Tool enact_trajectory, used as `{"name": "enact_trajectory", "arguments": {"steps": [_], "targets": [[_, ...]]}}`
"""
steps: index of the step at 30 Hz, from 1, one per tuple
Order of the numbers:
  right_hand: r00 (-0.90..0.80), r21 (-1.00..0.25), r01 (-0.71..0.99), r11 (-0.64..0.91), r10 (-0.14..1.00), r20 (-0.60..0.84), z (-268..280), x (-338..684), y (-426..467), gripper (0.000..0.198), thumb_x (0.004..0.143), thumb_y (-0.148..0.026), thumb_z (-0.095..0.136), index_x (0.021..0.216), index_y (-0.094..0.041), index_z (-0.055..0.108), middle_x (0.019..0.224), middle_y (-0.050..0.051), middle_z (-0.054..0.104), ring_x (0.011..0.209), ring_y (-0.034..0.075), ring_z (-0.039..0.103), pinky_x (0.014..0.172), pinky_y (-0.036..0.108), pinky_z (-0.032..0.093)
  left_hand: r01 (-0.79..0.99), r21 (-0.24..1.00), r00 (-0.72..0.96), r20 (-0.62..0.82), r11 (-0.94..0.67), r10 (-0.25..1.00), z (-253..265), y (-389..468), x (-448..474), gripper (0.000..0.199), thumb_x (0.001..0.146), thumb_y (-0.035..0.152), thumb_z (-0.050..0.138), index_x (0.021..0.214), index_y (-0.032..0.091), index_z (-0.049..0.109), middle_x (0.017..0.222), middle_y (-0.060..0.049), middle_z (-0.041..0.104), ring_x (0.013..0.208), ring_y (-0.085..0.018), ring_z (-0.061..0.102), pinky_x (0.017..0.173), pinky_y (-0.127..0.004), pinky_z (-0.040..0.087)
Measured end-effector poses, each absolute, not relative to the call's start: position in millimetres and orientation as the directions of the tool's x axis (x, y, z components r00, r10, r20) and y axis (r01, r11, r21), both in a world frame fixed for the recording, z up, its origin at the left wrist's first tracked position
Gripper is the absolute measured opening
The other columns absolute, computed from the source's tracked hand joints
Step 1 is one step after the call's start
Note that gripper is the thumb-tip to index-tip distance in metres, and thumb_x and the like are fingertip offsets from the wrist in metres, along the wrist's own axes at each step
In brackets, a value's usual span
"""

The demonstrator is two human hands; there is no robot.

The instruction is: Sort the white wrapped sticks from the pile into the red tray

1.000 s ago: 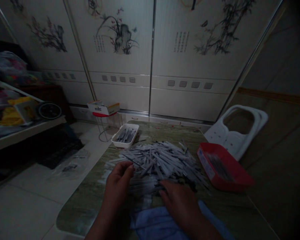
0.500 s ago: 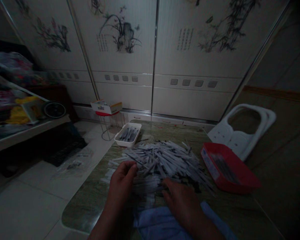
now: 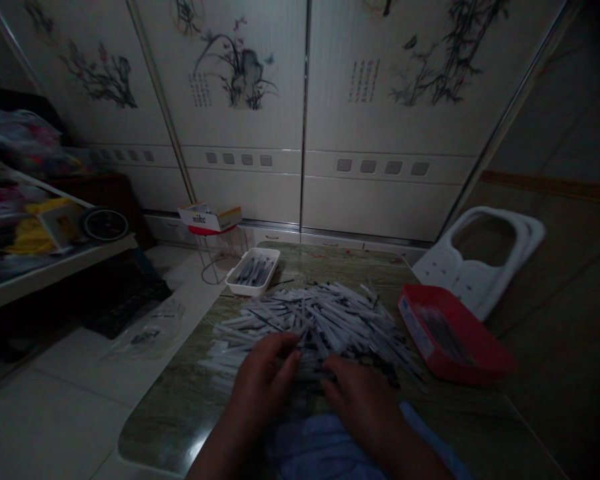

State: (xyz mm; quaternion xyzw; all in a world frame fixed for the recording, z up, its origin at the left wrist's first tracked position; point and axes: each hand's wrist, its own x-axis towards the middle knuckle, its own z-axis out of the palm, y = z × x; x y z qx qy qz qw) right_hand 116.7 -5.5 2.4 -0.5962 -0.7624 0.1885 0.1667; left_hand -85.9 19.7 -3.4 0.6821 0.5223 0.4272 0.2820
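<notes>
A wide heap of thin, pale, tube-like sticks (image 3: 340,313), some with dark parts, lies across the table in front of me. My left hand (image 3: 265,373) is at the heap's near edge, thumb and forefinger curled towards each other; whatever is between them is too dim to make out. Close by on the right, my right hand (image 3: 363,393) has its fingers bent over the near sticks, and its grip is also hard to see. A blue cloth (image 3: 325,447) lies below my hands, partly covered by my right forearm.
A white tray (image 3: 230,283) with similar sticks stands at the table's back left. On the right is a red bin (image 3: 490,363) holding more sticks, before a white folded chair (image 3: 525,233). A printed box (image 3: 205,219) sits on a red stool. Sliding doors rise behind.
My left hand has moved right and slightly down, closer to my right hand. The right hand stays in nearly the same place. The view has shifted slightly.
</notes>
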Motion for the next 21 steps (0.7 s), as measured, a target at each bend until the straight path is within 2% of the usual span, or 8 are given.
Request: {"name": "enact_trajectory", "arguments": {"steps": [2,5,7,9,11,15,18,21], "targets": [[-0.258,-0.504,0.827,0.248,0.965,0.052,8.2,120.9,-6.2,0.012,0.094,-0.027,0.055,0.101,-0.027,0.066,0.091,-0.001,0.075,0.086,0.019,0.071,0.068,0.027,0.035,0.556,0.718,0.238,0.345,-0.418,0.908,0.3,16.1,-82.9,0.024,0.09,0.032,0.064,0.113,0.028,0.071,0.11,-0.006,0.071,0.107,-0.026,0.06,0.093,-0.039,0.042],[-0.282,-0.524,0.803,0.283,0.956,0.083,18.2,126.8,-7.7,0.013,0.096,-0.028,0.053,0.098,-0.026,0.065,0.089,0.0,0.074,0.084,0.019,0.069,0.068,0.027,0.035,0.641,0.584,0.388,0.315,-0.499,0.866,8.1,11.6,-76.9,0.026,0.09,0.031,0.065,0.115,0.032,0.071,0.107,-0.005,0.071,0.106,-0.028,0.058,0.09,-0.041,0.039],[-0.275,-0.546,0.789,0.28,0.957,0.094,25.2,131.2,-8.5,0.014,0.097,-0.028,0.052,0.097,-0.026,0.065,0.09,0.0,0.073,0.084,0.018,0.068,0.069,0.027,0.036,0.68,0.532,0.424,0.277,-0.505,0.862,10.5,10.2,-73.2,0.022,0.092,0.031,0.062,0.111,0.034,0.072,0.101,-0.004,0.072,0.102,-0.028,0.059,0.086,-0.041,0.038],[-0.234,-0.566,0.786,0.248,0.967,0.098,31.1,137.4,-8.8,0.015,0.096,-0.029,0.052,0.105,-0.026,0.064,0.089,0.0,0.072,0.081,0.018,0.067,0.067,0.027,0.036,0.699,0.526,0.41,0.261,-0.485,0.874,8.3,10.9,-71.2,0.019,0.095,0.032,0.058,0.106,0.034,0.073,0.095,-0.003,0.073,0.097,-0.027,0.06,0.083,-0.041,0.038],[-0.168,-0.569,0.799,0.196,0.981,0.101,34.3,145.7,-8.7,0.017,0.095,-0.029,0.053,0.11,-0.026,0.061,0.084,-0.001,0.07,0.075,0.017,0.064,0.064,0.026,0.035,0.696,0.567,0.334,0.286,-0.44,0.898,2.3,13.4,-71.7,0.02,0.096,0.034,0.055,0.107,0.032,0.073,0.097,-0.004,0.073,0.098,-0.027,0.061,0.086,-0.042,0.039],[-0.136,-0.496,0.857,0.138,0.99,0.041,29.1,162.7,-8.2,0.006,0.087,-0.02,0.054,0.088,-0.024,0.059,0.079,-0.001,0.066,0.072,0.016,0.061,0.06,0.026,0.028,0.593,0.741,0.074,0.339,-0.315,0.938,-8.4,20.8,-76.4,0.026,0.095,0.041,0.057,0.111,0.026,0.071,0.107,-0.007,0.073,0.104,-0.027,0.064,0.092,-0.041,0.043],[-0.2,-0.419,0.894,0.161,0.978,-0.051,18.9,168.5,-7.8,0.011,0.081,-0.014,0.054,0.082,-0.023,0.059,0.079,0.0,0.067,0.071,0.016,0.06,0.059,0.027,0.024,0.418,0.887,-0.075,0.248,-0.196,0.966,-6.3,24.2,-77.9,0.03,0.093,0.046,0.058,0.109,0.024,0.07,0.105,-0.007,0.075,0.101,-0.026,0.066,0.089,-0.038,0.046],[-0.232,-0.357,0.919,0.166,0.961,-0.15,10.7,170.1,-7.3,0.011,0.078,-0.013,0.055,0.081,-0.022,0.061,0.08,0.002,0.07,0.073,0.016,0.061,0.058,0.028,0.021,0.248,0.963,-0.175,0.152,-0.106,0.973,1.4,24.0,-76.5,0.032,0.091,0.05,0.061,0.106,0.023,0.069,0.099,-0.005,0.076,0.099,-0.025,0.067,0.089,-0.035,0.047]]}}
